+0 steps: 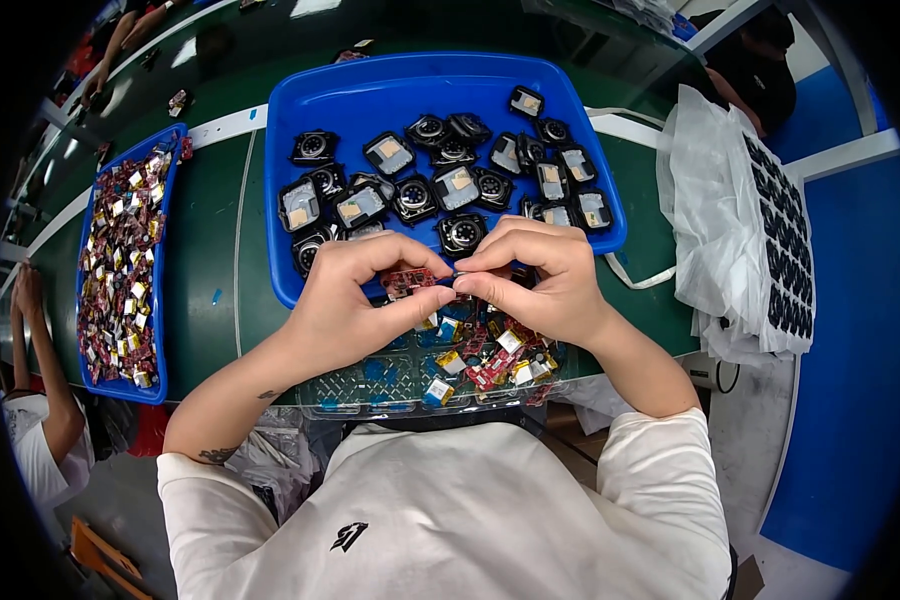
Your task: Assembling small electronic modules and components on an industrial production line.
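My left hand (350, 290) is closed in a pinch on a red circuit board (406, 282) at the middle of the bench. My right hand (540, 275) meets it from the other side, thumb and index finger pressed together on a tiny dark part (457, 277) too small to name. The fingertips of both hands almost touch. Beneath them, a clear plastic compartment tray (332, 388) carries a loose pile of red circuit boards with small silver-and-yellow batteries (510, 342). Just beyond my hands lie several black smartwatch cases (414, 198), some face down with round sensor backs showing.
The watch cases sit in a large blue tub (365, 95). A narrow blue tray (163, 345) full of similar boards stands at the left. At the right, white packing sheets (705, 180) lie beside rows of black parts (785, 240). Other people's arms (45, 340) show at the left.
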Motion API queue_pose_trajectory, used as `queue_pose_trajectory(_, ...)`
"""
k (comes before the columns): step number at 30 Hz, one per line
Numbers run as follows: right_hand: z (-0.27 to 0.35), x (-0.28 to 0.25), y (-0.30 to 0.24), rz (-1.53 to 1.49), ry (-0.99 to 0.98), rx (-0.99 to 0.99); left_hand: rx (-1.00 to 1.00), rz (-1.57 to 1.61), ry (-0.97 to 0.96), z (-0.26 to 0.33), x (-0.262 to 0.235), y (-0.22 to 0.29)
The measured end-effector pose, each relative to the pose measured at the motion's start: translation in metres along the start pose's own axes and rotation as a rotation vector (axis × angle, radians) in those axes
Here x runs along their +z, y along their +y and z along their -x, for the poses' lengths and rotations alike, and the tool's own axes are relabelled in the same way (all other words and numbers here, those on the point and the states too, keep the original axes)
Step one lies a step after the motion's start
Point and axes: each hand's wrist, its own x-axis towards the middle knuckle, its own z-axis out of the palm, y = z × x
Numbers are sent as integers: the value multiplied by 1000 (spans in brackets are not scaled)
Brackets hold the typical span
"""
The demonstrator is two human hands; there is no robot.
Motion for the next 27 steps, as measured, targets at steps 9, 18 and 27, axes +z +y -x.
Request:
queue_pose_trajectory(9,-1,-1,0,-117,-28,18,-142,152,-14,1,0,-3)
queue_pose_trajectory(18,-1,-1,-2,-97,-88,-6,-96,29,-76,-2,-3,0)
queue_pose_trajectory(27,-7,-7,0,103,-195,-220,-111,421,82,2,-3,-10)
